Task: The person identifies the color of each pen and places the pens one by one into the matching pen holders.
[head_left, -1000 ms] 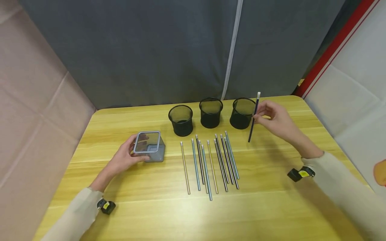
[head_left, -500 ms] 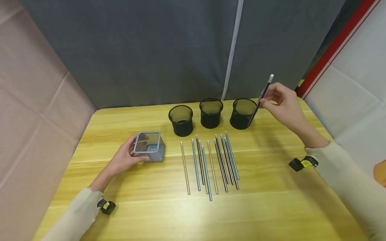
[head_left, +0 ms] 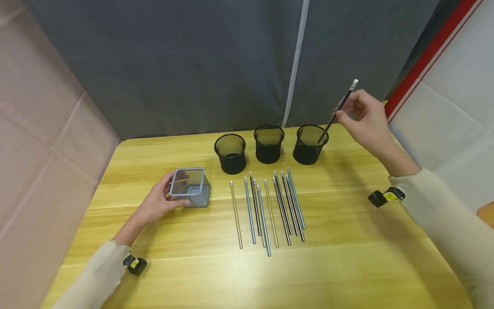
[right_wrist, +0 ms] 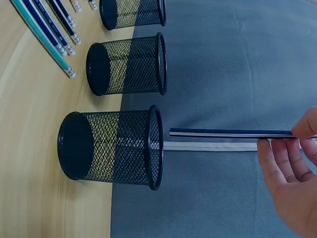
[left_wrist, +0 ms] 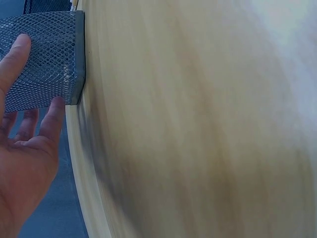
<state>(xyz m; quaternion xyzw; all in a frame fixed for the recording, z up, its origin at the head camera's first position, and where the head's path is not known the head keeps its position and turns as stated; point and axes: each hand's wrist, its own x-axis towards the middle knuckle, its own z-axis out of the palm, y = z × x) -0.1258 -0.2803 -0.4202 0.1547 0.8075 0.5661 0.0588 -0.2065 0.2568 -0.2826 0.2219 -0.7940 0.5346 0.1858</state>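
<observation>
My right hand (head_left: pixel 365 122) pinches a dark blue pencil (head_left: pixel 329 127) near its white eraser end, thumb against fingertips. The pencil slants down toward the rightmost black round mesh cup (head_left: pixel 306 154). In the right wrist view its lower end stands just above that cup's rim, in line with the mouth. My left hand (head_left: pixel 157 203) holds a grey square mesh pen holder (head_left: pixel 200 198) upright on the table, thumb on the near side and fingers behind. Several pencils (head_left: pixel 272 214), gold, blue and dark, lie side by side on the table between the hands.
Two more black mesh cups, a middle one (head_left: pixel 268 153) and a left one (head_left: pixel 233 164), stand in a row along the back of the wooden table (head_left: pixel 216 274). A grey curtain (head_left: pixel 185 77) hangs behind. Pale cloth walls (head_left: pixel 46 128) flank both sides.
My right hand has lifted the pencil up and to the right, tilting it so that its lower end moves over the right cup. My left hand and the square holder stay put.
</observation>
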